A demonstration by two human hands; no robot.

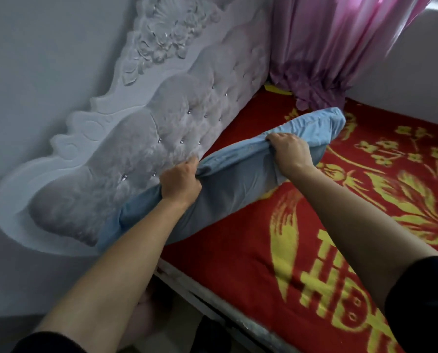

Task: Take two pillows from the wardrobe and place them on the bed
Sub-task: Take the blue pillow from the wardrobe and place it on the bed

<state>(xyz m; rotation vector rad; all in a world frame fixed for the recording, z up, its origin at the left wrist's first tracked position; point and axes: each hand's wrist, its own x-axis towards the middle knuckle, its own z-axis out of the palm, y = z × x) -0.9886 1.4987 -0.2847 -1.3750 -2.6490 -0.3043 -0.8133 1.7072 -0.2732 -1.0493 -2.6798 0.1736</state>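
Observation:
A long light-blue pillow (228, 179) lies along the head of the bed (251, 250), against the tufted headboard. My left hand (181, 182) grips a bunch of its cover near the lower left end. My right hand (290, 150) grips the cover's top edge further up, toward the far end. The pillow's lower left end hangs slightly past the bed's edge. The bed carries a red blanket with a yellow floral pattern. Only this one pillow is in view; the wardrobe is out of sight.
A white carved, tufted headboard (161, 118) stands against the wall on the left. A pink curtain (327, 47) hangs down onto the far corner of the bed. The bed's side rail (200, 299) runs across the bottom, with floor below it.

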